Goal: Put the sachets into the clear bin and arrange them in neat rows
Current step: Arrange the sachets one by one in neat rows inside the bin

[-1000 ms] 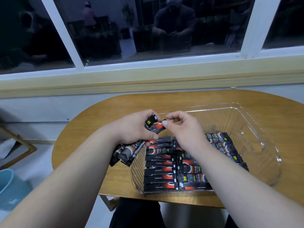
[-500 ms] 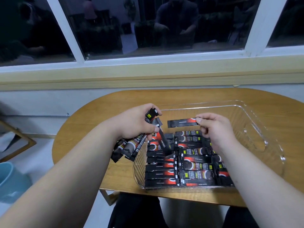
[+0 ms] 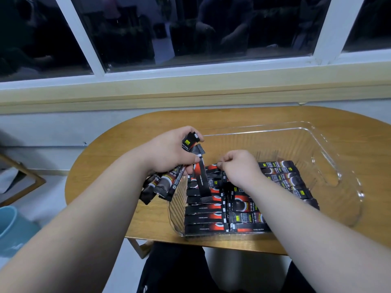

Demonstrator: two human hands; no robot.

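Note:
A clear plastic bin [image 3: 330,166] stands on the wooden table. Several black-and-red sachets [image 3: 204,216] lie in rows in its near left part. My left hand [image 3: 169,151] hovers over the bin's left wall and grips a bunch of sachets [image 3: 163,185] that fan out below the fist; one long sachet [image 3: 201,174] hangs from it into the bin. My right hand [image 3: 241,166] is down inside the bin with curled fingers, pinching the end of a sachet [image 3: 212,167] at the far end of the rows.
The oval wooden table [image 3: 105,170] sits against a wall under a dark window. A light blue tub [image 3: 10,227] stands on the floor at the left, beside a wooden frame [image 3: 25,176]. The bin's right half holds no sachets.
My right hand took one sachet from the left hand's bunch, carried it right, then lowered it into the bin onto the rows. The left hand has stayed in place.

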